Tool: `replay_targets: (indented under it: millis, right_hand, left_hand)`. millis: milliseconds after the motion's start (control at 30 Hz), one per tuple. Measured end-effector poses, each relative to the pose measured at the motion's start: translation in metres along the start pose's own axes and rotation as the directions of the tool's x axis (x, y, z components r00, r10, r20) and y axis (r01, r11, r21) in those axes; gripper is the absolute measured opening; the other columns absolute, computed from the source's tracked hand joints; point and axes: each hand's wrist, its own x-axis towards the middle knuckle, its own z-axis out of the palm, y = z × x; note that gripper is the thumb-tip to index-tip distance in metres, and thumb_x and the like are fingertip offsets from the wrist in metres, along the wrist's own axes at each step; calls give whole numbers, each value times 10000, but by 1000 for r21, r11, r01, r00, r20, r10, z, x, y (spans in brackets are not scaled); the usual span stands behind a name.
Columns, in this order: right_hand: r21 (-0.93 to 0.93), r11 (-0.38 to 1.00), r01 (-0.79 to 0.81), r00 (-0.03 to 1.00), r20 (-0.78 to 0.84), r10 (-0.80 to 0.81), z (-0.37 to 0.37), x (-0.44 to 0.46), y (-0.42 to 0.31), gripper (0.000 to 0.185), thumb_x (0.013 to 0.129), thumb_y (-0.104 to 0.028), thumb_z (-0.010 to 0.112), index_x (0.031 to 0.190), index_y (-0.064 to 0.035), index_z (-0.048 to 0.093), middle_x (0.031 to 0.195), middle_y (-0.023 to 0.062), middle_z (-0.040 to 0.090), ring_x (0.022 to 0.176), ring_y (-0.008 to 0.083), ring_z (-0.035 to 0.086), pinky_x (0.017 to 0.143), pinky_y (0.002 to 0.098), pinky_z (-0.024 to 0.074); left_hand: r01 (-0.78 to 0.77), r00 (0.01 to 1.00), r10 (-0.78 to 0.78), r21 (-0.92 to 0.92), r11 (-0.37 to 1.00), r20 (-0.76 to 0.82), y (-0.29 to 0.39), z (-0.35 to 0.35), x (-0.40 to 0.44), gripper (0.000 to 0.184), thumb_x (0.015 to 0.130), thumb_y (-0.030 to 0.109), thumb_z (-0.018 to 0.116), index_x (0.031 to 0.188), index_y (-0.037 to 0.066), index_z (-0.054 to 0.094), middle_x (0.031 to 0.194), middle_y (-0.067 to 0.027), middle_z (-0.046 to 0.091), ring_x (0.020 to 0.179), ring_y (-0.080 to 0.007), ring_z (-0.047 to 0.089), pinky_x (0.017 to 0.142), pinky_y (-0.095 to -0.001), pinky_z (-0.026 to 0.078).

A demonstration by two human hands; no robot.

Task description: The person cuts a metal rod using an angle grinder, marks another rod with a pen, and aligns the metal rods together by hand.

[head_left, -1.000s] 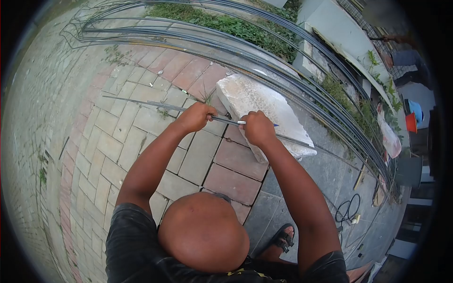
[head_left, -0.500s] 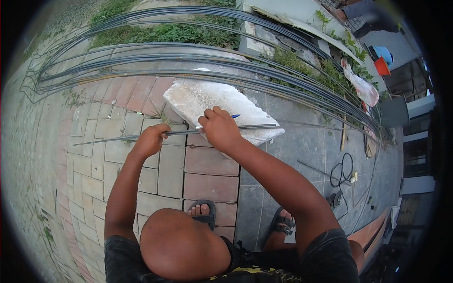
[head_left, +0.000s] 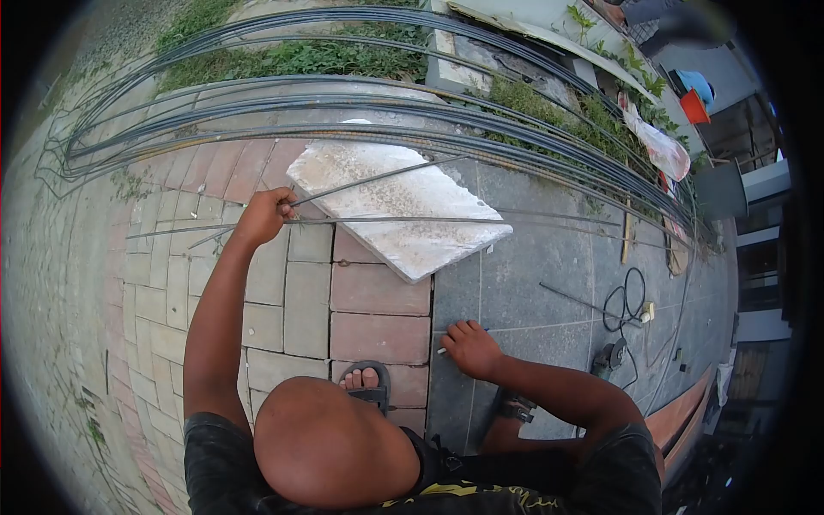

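My left hand is closed round a thin steel rod, which slants up to the right over a rough white slab. A second thin rod lies across the slab just below and runs left past my left hand. Lower down, above the dark tiles, my right hand is closed on a slim pen. The pen's pale end pokes out on the left and a bit of blue shows on the right; my fingers hide the rest.
Long bundles of steel bars stretch across behind the slab. On the right lie an angle grinder and a coiled black cable. My sandalled foot stands on the brick paving. An orange container is at upper right.
My right hand has left the rods and moved down and right with the pen. My left hand has risen slightly, and one rod now tilts upward, apart from the other.
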Motion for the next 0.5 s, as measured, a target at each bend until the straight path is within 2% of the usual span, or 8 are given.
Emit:
replay_targets:
  millis: [33,133,300,367,400,433,467,500]
  right_hand:
    - [6,1000,3,1000,-3,-3,-9,2,-1,195,876,-220,619,999,-69,617,1022,128,574,1056,282,543,918,395,429]
    - [66,996,-63,947,-312,80,-50,10,15,297,871,-266,686,1053,-45,608,1089,148,569,1075,309,531,943,431,415]
    - [178,853,-490,519,-727,450,-109,23,95,384,896,-255,694,1148,6,568,1201,184,534,1124,369,504,967,472,388]
    - [190,800,-569,508,-683,524,-113,17,141,365,961,-293,622,1188,-13,572,1216,182,567,1150,351,521,985,475,376]
    - [187,801,-569,508,-687,520,-109,12,162,365,961,-293,622,1188,-13,572,1216,182,567,1150,351,521,985,475,376]
    - [109,833,-543,643,-584,496,-101,8,182,353,987,-330,576,1163,-25,594,1160,189,608,1113,351,557,977,489,381]
    - [37,864,-502,759,-460,461,-98,6,196,362,1013,-367,530,1138,-38,615,1105,196,648,1077,351,593,968,503,387]
    - [35,869,-494,763,-462,453,-100,6,201,362,1013,-367,530,1138,-38,615,1105,196,648,1077,351,593,968,503,387]
  left_hand:
    - [7,1000,-7,-5,1000,9,-2,0,5,176,922,-119,493,988,-29,629,802,-51,648,788,-131,607,788,-299,508]
    - [-83,996,87,142,986,-19,-6,-4,14,189,919,-103,519,1036,-25,645,846,-78,692,807,-143,630,808,-315,513]
    - [-103,991,120,268,958,-51,1,2,7,244,901,-60,589,1126,5,658,971,-130,719,905,-238,674,845,-356,513]
    - [-90,991,121,357,930,-64,4,7,1,284,895,-40,613,1169,22,655,1048,-149,714,973,-281,675,868,-370,507]
    - [-167,946,267,428,888,-186,5,14,-3,299,895,-17,626,1190,29,642,1104,-157,690,1055,-306,636,917,-387,479]
    - [-224,865,409,507,832,-291,6,21,-8,317,895,6,639,1210,35,629,1160,-165,666,1137,-331,597,967,-404,452]
    - [-220,863,409,509,832,-296,10,28,-13,317,895,6,639,1210,35,629,1160,-165,666,1137,-331,597,967,-404,452]
    - [-199,805,460,559,805,-374,14,37,-20,301,903,34,635,1204,40,626,1195,-155,636,1153,-330,575,990,-430,416]
